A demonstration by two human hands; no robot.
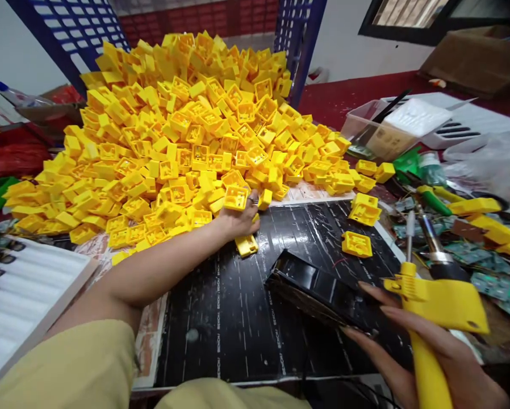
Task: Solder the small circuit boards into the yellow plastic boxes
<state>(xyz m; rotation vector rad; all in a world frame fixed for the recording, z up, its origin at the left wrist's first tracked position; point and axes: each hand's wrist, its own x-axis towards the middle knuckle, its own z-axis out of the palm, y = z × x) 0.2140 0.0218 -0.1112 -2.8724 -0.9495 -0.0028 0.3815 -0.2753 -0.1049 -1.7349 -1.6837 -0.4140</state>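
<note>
My left hand [240, 220] reaches to the front edge of the heap of yellow plastic parts [187, 142]. Yellow pieces lie around and under its fingers, and whether it grips one is hidden. My right hand [425, 341], at the lower right, is wrapped round a yellow-handled tool [429, 363] with a thin metal tip pointing up. Its fingertips also touch the end of a black rectangular object [323, 287], tilted above the black mat [238, 324]. Two yellow parts [357, 244] lie on the mat's right side.
A blue plastic basket [300, 51] stands behind the heap. To the right are a clear container [366, 122], green-handled pliers [434, 200], a soldering iron [434, 238] and circuit boards [493, 284]. A white ribbed tray [29, 301] sits at the left.
</note>
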